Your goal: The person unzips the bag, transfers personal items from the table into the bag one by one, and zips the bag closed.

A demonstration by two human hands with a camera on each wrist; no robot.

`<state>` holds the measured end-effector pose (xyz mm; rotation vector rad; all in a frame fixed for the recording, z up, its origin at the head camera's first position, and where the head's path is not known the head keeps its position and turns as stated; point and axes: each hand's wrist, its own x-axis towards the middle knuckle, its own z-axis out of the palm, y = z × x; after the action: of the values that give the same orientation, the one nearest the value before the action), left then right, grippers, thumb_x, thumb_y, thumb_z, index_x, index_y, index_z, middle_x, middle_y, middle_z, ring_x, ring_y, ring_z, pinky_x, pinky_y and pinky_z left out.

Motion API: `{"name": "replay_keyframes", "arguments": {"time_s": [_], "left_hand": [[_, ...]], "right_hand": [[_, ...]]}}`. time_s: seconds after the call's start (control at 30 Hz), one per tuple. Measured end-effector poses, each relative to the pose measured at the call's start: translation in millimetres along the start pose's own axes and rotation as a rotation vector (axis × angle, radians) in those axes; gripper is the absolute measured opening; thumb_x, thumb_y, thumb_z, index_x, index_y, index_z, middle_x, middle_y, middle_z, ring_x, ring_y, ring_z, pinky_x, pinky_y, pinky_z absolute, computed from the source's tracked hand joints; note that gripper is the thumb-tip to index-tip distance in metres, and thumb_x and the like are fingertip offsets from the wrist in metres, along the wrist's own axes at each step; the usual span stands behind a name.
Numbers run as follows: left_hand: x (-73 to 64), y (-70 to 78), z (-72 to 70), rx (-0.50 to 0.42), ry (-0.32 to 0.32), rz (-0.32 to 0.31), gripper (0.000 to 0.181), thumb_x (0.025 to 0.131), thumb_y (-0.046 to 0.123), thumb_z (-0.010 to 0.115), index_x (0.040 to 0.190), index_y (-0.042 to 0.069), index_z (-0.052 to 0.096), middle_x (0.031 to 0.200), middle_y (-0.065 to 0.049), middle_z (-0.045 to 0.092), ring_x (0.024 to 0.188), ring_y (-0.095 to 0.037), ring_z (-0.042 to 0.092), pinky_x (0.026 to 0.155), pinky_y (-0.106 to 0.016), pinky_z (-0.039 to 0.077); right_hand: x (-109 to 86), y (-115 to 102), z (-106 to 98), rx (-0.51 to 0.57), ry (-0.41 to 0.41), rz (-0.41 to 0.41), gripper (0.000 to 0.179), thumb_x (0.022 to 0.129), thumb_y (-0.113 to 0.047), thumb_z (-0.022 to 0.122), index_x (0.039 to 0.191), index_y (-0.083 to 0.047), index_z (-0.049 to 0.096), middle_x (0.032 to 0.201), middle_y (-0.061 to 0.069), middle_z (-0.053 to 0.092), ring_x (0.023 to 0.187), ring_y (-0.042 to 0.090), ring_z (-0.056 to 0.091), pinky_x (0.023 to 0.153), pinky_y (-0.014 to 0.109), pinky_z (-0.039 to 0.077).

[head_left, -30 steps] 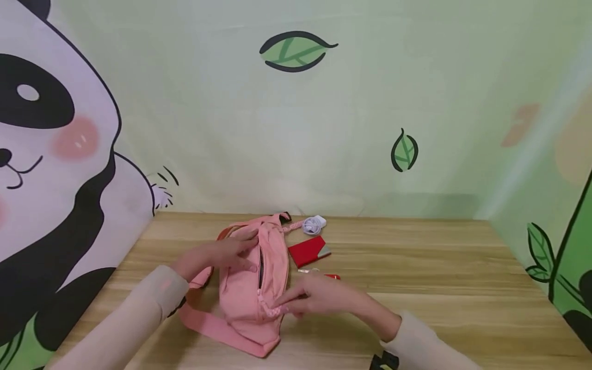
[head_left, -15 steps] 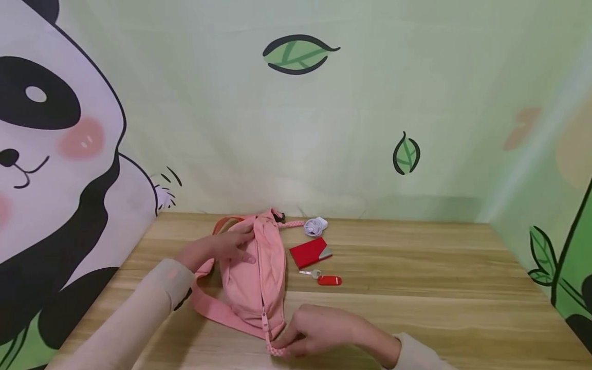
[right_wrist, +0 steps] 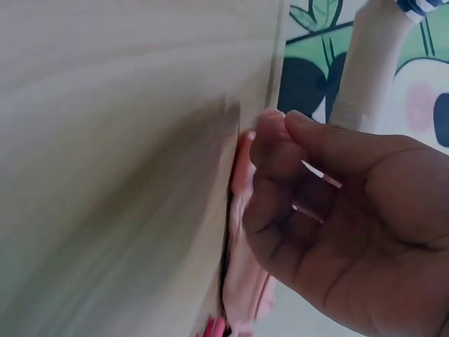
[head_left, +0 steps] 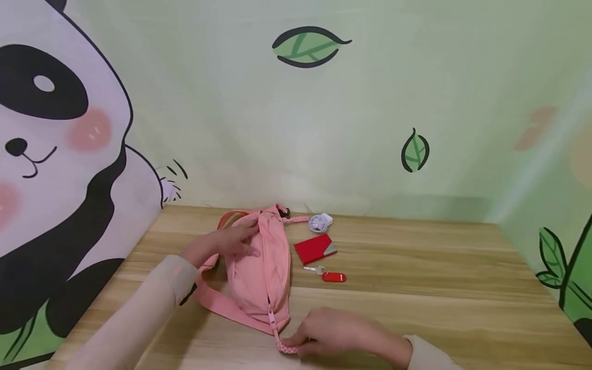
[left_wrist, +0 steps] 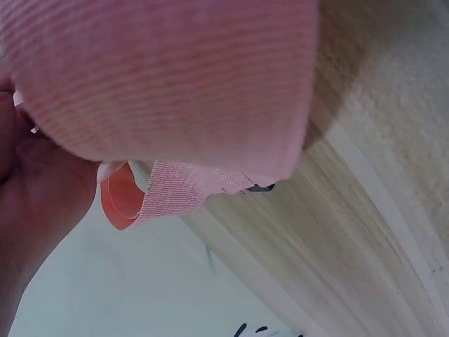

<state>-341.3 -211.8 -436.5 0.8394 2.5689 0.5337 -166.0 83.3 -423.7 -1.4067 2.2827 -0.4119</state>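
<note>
A pink waist bag [head_left: 250, 282] lies on the wooden table in the head view, its front zipper running lengthwise and drawn together along most of the visible track. My left hand [head_left: 235, 241] rests on the bag's upper left part with fingers spread. At the near end, my right hand [head_left: 333, 331] pinches the braided pink zipper pull [head_left: 288, 350], stretched out past the bag's lower edge. The right wrist view shows thumb and forefinger pressed together, the cord mostly hidden between them. A wide pink strap [left_wrist: 168, 84] fills much of the left wrist view.
Right of the bag lie a coiled white cable [head_left: 318, 223], a red card holder [head_left: 314, 250] with a silver corner, and a key [head_left: 314, 270] on a red tag [head_left: 334, 277]. The bag's strap [head_left: 222, 306] loops out to its left. A printed backdrop [head_left: 361, 113] stands behind the table.
My right hand has drawn the zipper pull toward the table's near edge, and the dark gap in the front pocket has closed. My left hand has stayed on the bag.
</note>
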Motion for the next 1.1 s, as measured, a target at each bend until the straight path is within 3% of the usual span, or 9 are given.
{"name": "replay_keyframes", "arguments": {"time_s": [0.07, 0.2, 0.27, 0.4, 0.5, 0.63, 0.8, 0.97, 1.1], "left_hand": [[-3.4, 0.1, -1.4, 0.021, 0.036, 0.010, 0.083, 0.098, 0.034, 0.067, 0.158, -0.003, 0.023, 0.167, -0.023, 0.013, 0.153, -0.041, 0.014, 0.119, -0.056, 0.025], [-15.7, 5.5, 1.0, 0.056, 0.128, 0.136, 0.063, 0.100, 0.015, 0.066, 0.153, -0.006, 0.037, 0.161, -0.026, 0.030, 0.146, -0.042, 0.033, 0.113, -0.053, 0.038], [-24.5, 11.9, 3.7, 0.065, 0.134, 0.168, 0.055, 0.100, 0.008, 0.064, 0.149, -0.008, 0.043, 0.156, -0.027, 0.038, 0.140, -0.041, 0.043, 0.108, -0.051, 0.044], [-34.6, 23.3, 9.9, 0.075, 0.135, 0.140, 0.056, 0.099, 0.012, 0.068, 0.145, -0.011, 0.046, 0.146, -0.027, 0.050, 0.126, -0.034, 0.056, 0.102, -0.048, 0.049], [-33.5, 27.4, 15.2, 0.039, 0.207, 0.126, 0.053, 0.095, 0.012, 0.073, 0.140, -0.008, 0.054, 0.138, -0.021, 0.060, 0.115, -0.025, 0.061, 0.096, -0.042, 0.054], [-33.9, 31.5, 21.9, 0.002, 0.294, 0.136, 0.033, 0.091, 0.009, 0.076, 0.122, -0.002, 0.071, 0.116, -0.012, 0.072, 0.099, -0.017, 0.067, 0.084, -0.035, 0.058], [-40.1, 37.4, 26.2, 0.107, 0.354, 0.170, 0.018, 0.089, 0.004, 0.076, 0.107, 0.000, 0.078, 0.105, -0.012, 0.076, 0.097, -0.025, 0.073, 0.081, -0.038, 0.060], [-46.5, 30.8, 21.3, 0.177, 0.392, 0.196, 0.020, 0.088, -0.002, 0.075, 0.107, 0.000, 0.078, 0.103, -0.010, 0.076, 0.099, -0.026, 0.072, 0.084, -0.039, 0.059], [-52.7, 33.1, 6.6, 0.230, 0.425, 0.187, 0.018, 0.086, -0.001, 0.077, 0.104, 0.004, 0.079, 0.097, -0.004, 0.076, 0.092, -0.021, 0.072, 0.079, -0.037, 0.059]], "right_hand": [[-3.3, 4.3, -3.4, 0.001, 0.049, 0.050, 0.030, 0.098, -0.016, 0.069, 0.128, -0.019, 0.073, 0.094, -0.017, 0.070, 0.073, -0.006, 0.049, 0.070, 0.009, 0.044], [-14.7, 18.3, -9.6, -0.008, 0.180, 0.147, 0.023, 0.098, -0.016, 0.070, 0.119, -0.017, 0.076, 0.096, -0.011, 0.072, 0.080, -0.004, 0.056, 0.074, 0.016, 0.051], [-21.2, 28.1, -12.9, -0.026, 0.241, 0.176, 0.020, 0.096, -0.010, 0.070, 0.115, -0.012, 0.077, 0.099, -0.005, 0.073, 0.087, 0.000, 0.061, 0.077, 0.021, 0.054], [-29.4, 48.0, -20.9, -0.108, 0.339, 0.193, 0.022, 0.093, 0.001, 0.068, 0.113, -0.004, 0.076, 0.103, 0.005, 0.071, 0.093, 0.015, 0.067, 0.080, 0.029, 0.056], [-29.1, 61.1, -26.8, -0.180, 0.403, 0.208, 0.024, 0.089, 0.004, 0.069, 0.111, -0.003, 0.075, 0.102, 0.010, 0.070, 0.092, 0.023, 0.067, 0.079, 0.034, 0.057], [-25.3, 73.3, -29.9, -0.202, 0.423, 0.280, 0.024, 0.089, 0.002, 0.072, 0.112, -0.004, 0.074, 0.104, 0.012, 0.069, 0.093, 0.028, 0.066, 0.082, 0.041, 0.057], [-23.7, 83.8, -23.4, -0.214, 0.383, 0.346, 0.030, 0.089, -0.001, 0.074, 0.119, -0.003, 0.072, 0.109, 0.013, 0.068, 0.094, 0.029, 0.065, 0.084, 0.045, 0.056], [-23.5, 90.6, -18.2, -0.222, 0.399, 0.311, 0.030, 0.088, -0.001, 0.076, 0.118, -0.003, 0.072, 0.108, 0.013, 0.068, 0.093, 0.028, 0.065, 0.083, 0.043, 0.057], [-21.9, 93.4, -20.5, -0.202, 0.437, 0.262, 0.024, 0.085, 0.000, 0.079, 0.109, -0.003, 0.074, 0.106, 0.013, 0.068, 0.094, 0.028, 0.066, 0.083, 0.041, 0.058]]}}
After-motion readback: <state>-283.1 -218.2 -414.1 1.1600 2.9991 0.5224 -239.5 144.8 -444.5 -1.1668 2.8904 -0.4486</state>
